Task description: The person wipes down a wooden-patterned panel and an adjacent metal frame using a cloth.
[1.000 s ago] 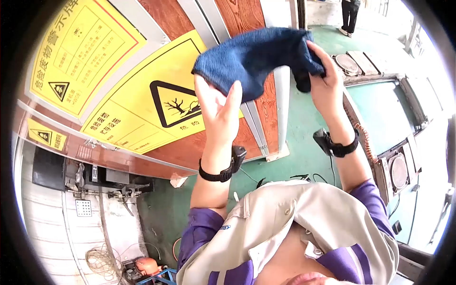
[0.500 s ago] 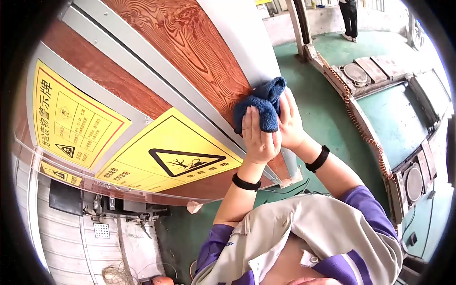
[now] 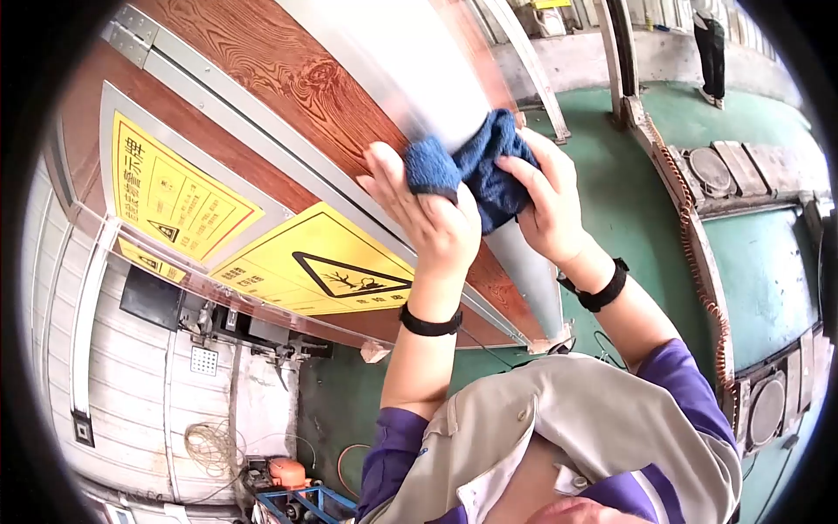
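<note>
A dark blue towelling cloth (image 3: 493, 179) is bunched against the rounded silver corner post (image 3: 524, 271) of a wood-grain cabinet (image 3: 288, 61). My right hand (image 3: 554, 205) grips its right side, thumb bent over the folds. On the left, my left hand (image 3: 428, 227) holds a folded end of the cloth, with some fingers stretched out along the panel; part of its grip is hidden by the fabric. Below that hand, a large yellow warning sign (image 3: 271, 279) with a black triangle is fixed to the cabinet; a second yellow sign (image 3: 175, 179) sits further left.
Green floor (image 3: 602, 175) lies to the right, with a lift frame (image 3: 698, 253) and a coiled orange hose (image 3: 685, 201) along it. A person (image 3: 711, 52) stands at the far right. Lower left are a white wall (image 3: 131, 375), coiled wire (image 3: 209, 445) and an orange machine (image 3: 288, 472).
Both hands have moved up slightly and further apart, spreading the cloth wider. My left hand's fingers now reach left of it. The view has shifted, showing more of the post.
</note>
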Demonstrator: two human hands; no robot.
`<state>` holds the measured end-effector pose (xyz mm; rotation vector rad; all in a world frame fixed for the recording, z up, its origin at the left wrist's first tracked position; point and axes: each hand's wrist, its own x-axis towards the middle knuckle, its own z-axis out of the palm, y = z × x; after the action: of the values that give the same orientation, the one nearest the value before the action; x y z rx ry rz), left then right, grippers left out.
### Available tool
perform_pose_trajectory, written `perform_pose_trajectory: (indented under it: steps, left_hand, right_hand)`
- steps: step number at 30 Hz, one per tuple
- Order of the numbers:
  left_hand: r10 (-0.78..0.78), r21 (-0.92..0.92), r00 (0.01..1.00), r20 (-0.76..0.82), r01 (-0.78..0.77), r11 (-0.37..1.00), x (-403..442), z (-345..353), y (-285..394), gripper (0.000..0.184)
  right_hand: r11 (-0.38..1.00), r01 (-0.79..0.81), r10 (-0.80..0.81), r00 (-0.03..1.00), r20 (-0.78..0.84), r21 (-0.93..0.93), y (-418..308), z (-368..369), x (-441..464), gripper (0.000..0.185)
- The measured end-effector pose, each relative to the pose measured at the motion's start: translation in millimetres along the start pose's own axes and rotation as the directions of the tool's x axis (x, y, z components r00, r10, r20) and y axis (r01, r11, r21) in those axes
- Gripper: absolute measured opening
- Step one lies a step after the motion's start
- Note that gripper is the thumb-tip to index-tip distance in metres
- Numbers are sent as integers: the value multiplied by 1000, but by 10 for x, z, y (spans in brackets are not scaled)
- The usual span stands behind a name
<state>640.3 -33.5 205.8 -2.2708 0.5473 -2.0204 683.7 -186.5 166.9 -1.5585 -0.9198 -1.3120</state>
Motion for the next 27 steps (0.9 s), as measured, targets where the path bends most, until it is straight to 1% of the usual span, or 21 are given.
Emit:
perform_pose_trajectory:
  steps: [1, 2, 3, 4, 5, 6, 7, 8, 10, 12, 13, 14, 15, 16, 18, 19, 22, 23, 24, 26, 27]
  left_hand:
    - [16, 66, 997, -76, -11, 998, 183, 14, -22, 30]
    - [52, 228, 979, -195, -7, 974, 334, 16, 6, 17]
    - [63, 210, 968, -242, -11, 978, 298, 79, -30, 13]
    - [76, 189, 955, -287, -21, 982, 218, 141, -75, 9]
    - [100, 130, 948, -302, -63, 990, 179, 166, -96, 7]
    - [52, 9, 943, -328, -52, 999, 109, 229, -113, 12]
    - [9, 29, 952, -307, 0, 1000, 11, 220, -74, 14]
    - [-32, 50, 956, -291, 48, 998, -43, 205, -19, 15]
    - [-68, 93, 978, -199, 88, 992, -236, 185, 89, 18]
    - [-54, 125, 985, -166, 75, 989, -493, 207, 187, 22]
    - [-63, 99, 990, -129, 76, 992, -652, 235, 240, 26]
    - [-38, 124, 999, -37, 42, 991, -787, 184, 355, 28]
    - [-201, -101, 979, 16, 202, 974, -999, 185, 435, 29]
    - [-341, -311, 935, 102, 356, 881, -1188, 185, 487, 29]
    - [-134, -7, 961, 243, 140, 990, -1327, 70, 589, 32]
    - [-137, 10, 959, 250, 139, 990, -1355, 59, 632, 36]
    - [-91, 34, 963, 255, 85, 996, -1245, 55, 515, 40]
    - [-50, 91, 972, 229, 29, 995, -1165, 100, 425, 44]
    - [-2, 148, 979, 205, -29, 989, -1051, 123, 340, 45]
    - [26, 212, 991, 133, -54, 976, -640, 164, 187, 39]
    - [0, 239, 990, 139, -33, 970, -395, 153, 135, 39]
  right_hand:
    - [998, -57, 56, 998, -12, -37, -52, -7, 120, 55]
    - [991, -111, 109, 993, -33, -77, -90, -13, 207, 58]
    - [982, -160, 158, 987, -30, -97, -119, -23, 235, 61]
    - [992, -115, 112, 993, -44, -59, -100, -30, 266, 59]
    - [988, -147, 148, 989, -16, 35, -63, -22, 237, 56]
    - [972, -195, 193, 981, 27, 131, -47, -16, 162, 54]
    - [962, -236, 235, 972, 27, 134, -56, -57, 115, 53]
    - [943, -290, 283, 957, 61, 163, 6, -46, -35, 57]
    - [933, -342, 330, 938, 109, 115, 103, 7, -386, 63]
    - [929, -361, 345, 925, 161, 78, 1, 0, -615, 60]
    - [936, -347, 331, 922, 199, 54, -89, -32, -692, 63]
    - [929, -370, 355, 903, 243, 19, -196, -43, -767, 69]
    - [915, -404, 383, 882, 274, 20, -265, -79, -825, 66]
    - [900, -435, 409, 861, 301, 19, -308, -117, -870, 64]
    - [839, -543, 494, 791, 360, 43, -342, -199, -980, 64]
    - [803, -594, 530, 751, 393, 51, -343, -225, -1007, 65]
    - [838, -535, 465, 803, 374, 107, -371, -220, -992, 67]
    - [822, -560, 475, 776, 416, 106, -376, -219, -931, 68]
    - [837, -534, 451, 796, 404, 120, -380, -202, -806, 70]
    - [892, -430, 366, 868, 335, 140, -318, -131, -461, 69]
    - [915, -369, 322, 911, 259, 163, -274, -87, -244, 68]
